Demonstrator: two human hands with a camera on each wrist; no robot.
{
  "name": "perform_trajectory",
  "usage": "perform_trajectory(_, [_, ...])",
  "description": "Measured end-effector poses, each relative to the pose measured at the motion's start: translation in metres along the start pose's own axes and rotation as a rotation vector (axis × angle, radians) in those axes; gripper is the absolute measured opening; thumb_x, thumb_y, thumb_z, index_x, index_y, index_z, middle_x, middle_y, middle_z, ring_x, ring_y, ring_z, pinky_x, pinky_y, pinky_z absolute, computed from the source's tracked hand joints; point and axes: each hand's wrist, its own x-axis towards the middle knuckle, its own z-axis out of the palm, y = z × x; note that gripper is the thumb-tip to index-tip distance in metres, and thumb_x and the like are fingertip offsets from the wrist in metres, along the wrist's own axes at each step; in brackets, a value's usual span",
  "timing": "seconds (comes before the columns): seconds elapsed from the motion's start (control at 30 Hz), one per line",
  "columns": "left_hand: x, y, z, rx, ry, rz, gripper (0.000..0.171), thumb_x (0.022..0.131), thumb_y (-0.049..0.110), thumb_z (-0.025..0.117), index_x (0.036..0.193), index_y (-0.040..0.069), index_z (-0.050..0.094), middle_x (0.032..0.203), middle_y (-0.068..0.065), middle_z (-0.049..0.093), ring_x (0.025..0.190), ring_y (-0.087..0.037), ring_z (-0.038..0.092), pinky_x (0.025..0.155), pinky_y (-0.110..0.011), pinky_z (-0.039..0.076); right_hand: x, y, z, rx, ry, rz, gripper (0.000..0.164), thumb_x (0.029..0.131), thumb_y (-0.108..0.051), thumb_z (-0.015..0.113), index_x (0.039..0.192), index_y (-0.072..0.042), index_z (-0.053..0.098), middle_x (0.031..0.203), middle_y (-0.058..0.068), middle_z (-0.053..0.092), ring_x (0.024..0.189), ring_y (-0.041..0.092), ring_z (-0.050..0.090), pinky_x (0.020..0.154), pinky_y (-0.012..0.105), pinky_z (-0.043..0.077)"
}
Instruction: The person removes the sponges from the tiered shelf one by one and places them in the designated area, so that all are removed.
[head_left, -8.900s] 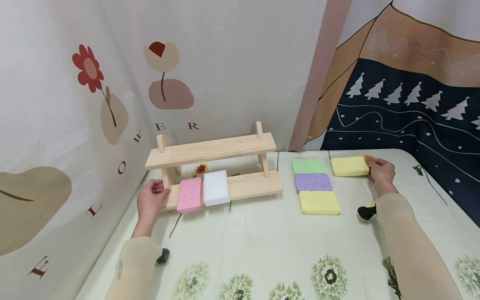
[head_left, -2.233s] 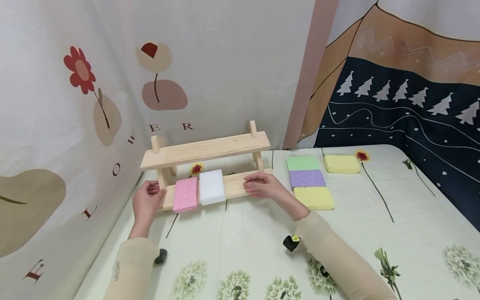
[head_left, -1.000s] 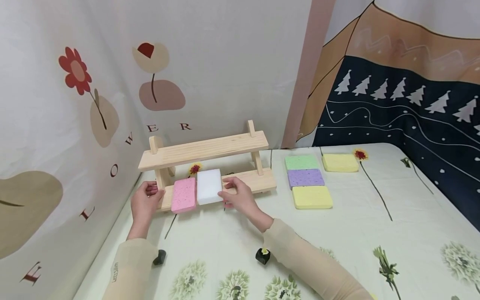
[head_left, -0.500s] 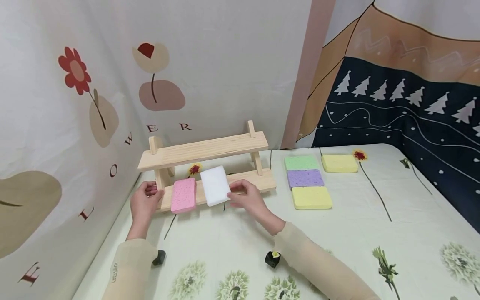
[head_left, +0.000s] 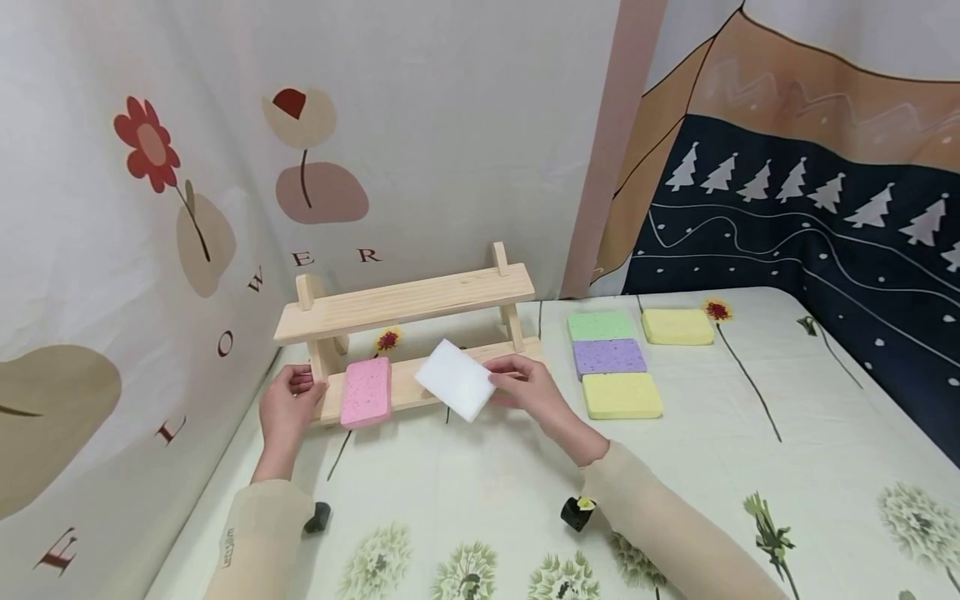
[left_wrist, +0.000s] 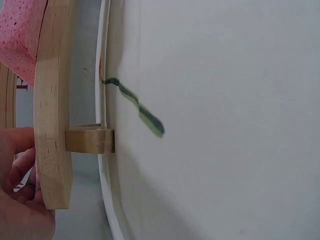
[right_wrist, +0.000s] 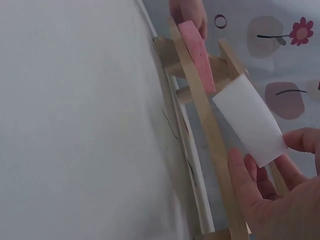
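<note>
A two-tier wooden shelf [head_left: 405, 302] stands by the wall. Its left end is gripped by my left hand [head_left: 288, 408], near the upright of the lower board; the left wrist view shows these fingers [left_wrist: 20, 170] at the board's end. A pink sponge [head_left: 367, 392] leans on the lower board, just right of that hand. Pinched by one corner between thumb and fingers, a white sponge [head_left: 456, 380] is held by my right hand [head_left: 528, 390]. It is tilted, in front of the lower board. The right wrist view shows the white sponge [right_wrist: 252, 120] raised off the board.
Right of the shelf lie a green sponge [head_left: 601, 326], a purple sponge [head_left: 610, 358] and a yellow sponge [head_left: 622, 396] in a column. Another yellow sponge [head_left: 678, 327] lies farther right. A patterned cloth [head_left: 480, 475] covers the table.
My right hand has left the far yellow sponge, come to the shelf and pinched the white sponge. The white sponge has been lifted, turned and shifted right. My left hand has stayed put.
</note>
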Motion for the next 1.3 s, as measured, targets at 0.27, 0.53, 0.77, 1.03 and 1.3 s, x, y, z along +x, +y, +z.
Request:
perform_trajectory(0.27, [0.000, -0.001, 0.000, 0.008, 0.005, 0.003, 0.036, 0.096, 0.012, 0.062, 0.129, 0.000, 0.055, 0.121, -0.022, 0.062, 0.110, -0.033, 0.059, 0.088, -0.039, 0.048, -0.002, -0.003, -0.028, 0.018, 0.035, -0.006, 0.035, 0.096, -0.007, 0.063, 0.129, 0.002, 0.058, 0.122, 0.016, 0.063, 0.096, 0.011, 0.065, 0.089, 0.039, 0.059])
perform_trajectory(0.53, [0.001, -0.002, 0.001, 0.010, 0.007, 0.007, 0.036, 0.096, 0.012, 0.063, 0.129, 0.001, 0.055, 0.121, -0.022, 0.062, 0.110, -0.033, 0.059, 0.089, -0.041, 0.048, -0.005, -0.004, -0.058, -0.013, 0.089, 0.015, 0.032, 0.095, -0.012, 0.066, 0.123, 0.002, 0.057, 0.115, 0.010, 0.068, 0.094, 0.008, 0.067, 0.090, 0.035, 0.058])
perform_trajectory(0.77, [0.001, -0.002, 0.002, 0.007, 0.009, 0.002, 0.036, 0.097, 0.012, 0.062, 0.130, 0.001, 0.055, 0.122, -0.022, 0.061, 0.111, -0.033, 0.058, 0.092, -0.042, 0.048, -0.009, -0.006, -0.081, -0.019, 0.142, 0.049, 0.032, 0.096, -0.019, 0.066, 0.122, 0.000, 0.061, 0.113, 0.003, 0.066, 0.098, 0.007, 0.065, 0.091, 0.032, 0.057])
perform_trajectory(1.03, [0.001, -0.002, 0.002, -0.001, 0.009, 0.002, 0.036, 0.097, 0.012, 0.062, 0.130, 0.000, 0.055, 0.122, -0.022, 0.061, 0.111, -0.032, 0.058, 0.092, -0.042, 0.049, -0.012, -0.011, -0.110, -0.022, 0.201, 0.034, 0.041, 0.097, -0.027, 0.065, 0.127, 0.001, 0.059, 0.110, -0.003, 0.062, 0.094, 0.005, 0.064, 0.086, 0.023, 0.057])
perform_trajectory(1.3, [0.001, -0.001, 0.002, 0.004, 0.008, -0.003, 0.036, 0.097, 0.013, 0.062, 0.130, 0.001, 0.055, 0.123, -0.022, 0.061, 0.111, -0.033, 0.058, 0.093, -0.043, 0.049, -0.020, -0.020, -0.141, -0.049, 0.276, 0.002, 0.043, 0.098, -0.034, 0.063, 0.131, -0.007, 0.057, 0.112, -0.009, 0.059, 0.100, 0.002, 0.062, 0.084, 0.017, 0.056])
